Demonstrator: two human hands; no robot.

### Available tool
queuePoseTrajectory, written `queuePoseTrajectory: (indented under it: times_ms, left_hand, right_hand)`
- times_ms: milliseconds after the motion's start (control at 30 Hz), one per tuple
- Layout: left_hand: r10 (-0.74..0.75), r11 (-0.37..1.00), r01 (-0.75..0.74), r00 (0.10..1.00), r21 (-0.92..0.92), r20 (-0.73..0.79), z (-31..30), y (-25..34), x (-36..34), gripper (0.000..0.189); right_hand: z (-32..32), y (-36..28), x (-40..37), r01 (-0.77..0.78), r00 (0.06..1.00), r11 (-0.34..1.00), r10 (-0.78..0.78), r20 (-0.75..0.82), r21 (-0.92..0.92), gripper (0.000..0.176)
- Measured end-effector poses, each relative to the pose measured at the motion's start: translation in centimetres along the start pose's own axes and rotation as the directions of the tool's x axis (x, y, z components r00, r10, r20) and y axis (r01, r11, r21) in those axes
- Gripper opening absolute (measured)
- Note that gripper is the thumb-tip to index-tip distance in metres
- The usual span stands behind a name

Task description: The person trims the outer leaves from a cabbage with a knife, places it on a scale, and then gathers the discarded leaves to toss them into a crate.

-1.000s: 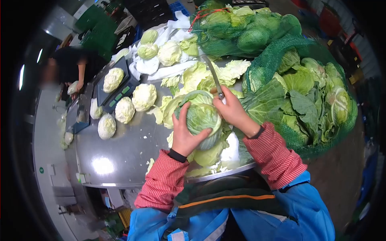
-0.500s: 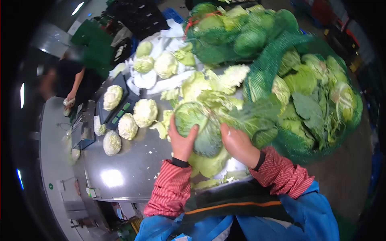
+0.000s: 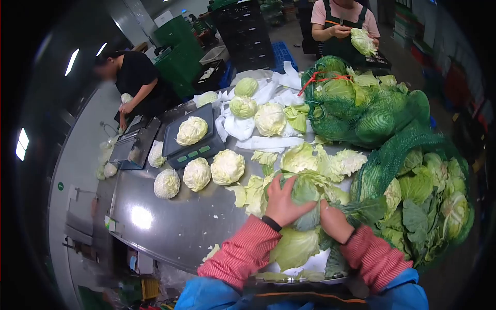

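A green cabbage rests among loose leaves at the front of the metal table. My left hand grips its left side, thumb across the near face and fingers over the top. At the cabbage's right edge, my right hand is closed on an outer leaf, its fingertips partly hidden. A dark green leaf spreads out behind that hand. Pale stripped leaves lie beyond the cabbage, and a broad light-green leaf lies below it, near my body.
Trimmed cabbages stand left, one on a scale. White wrapping with more heads lies behind. Green net sacks of cabbages crowd the right. One person works at far left; another holds a cabbage at the back.
My view has swung so the table sits further right and lower, bringing the person at the back into sight. Both hands stay on the cabbage; the left has shifted over its top.
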State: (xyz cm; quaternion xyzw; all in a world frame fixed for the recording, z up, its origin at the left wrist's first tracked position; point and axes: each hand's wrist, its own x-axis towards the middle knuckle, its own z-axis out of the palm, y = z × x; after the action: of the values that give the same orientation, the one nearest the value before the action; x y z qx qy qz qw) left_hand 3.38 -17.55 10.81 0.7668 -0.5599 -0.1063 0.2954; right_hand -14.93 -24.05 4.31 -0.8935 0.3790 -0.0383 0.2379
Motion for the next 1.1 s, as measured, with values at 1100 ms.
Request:
queuePoseTrajectory:
  times_ms: [1100]
  left_hand:
    - [-0.142,0.973,0.187,0.945,-0.133,0.295,1.6,-5.5,8.4,0.095]
  right_hand:
    - [3.6,2.8,3.0,-0.057,0.996,0.998,0.058,-0.062,0.017,0.029]
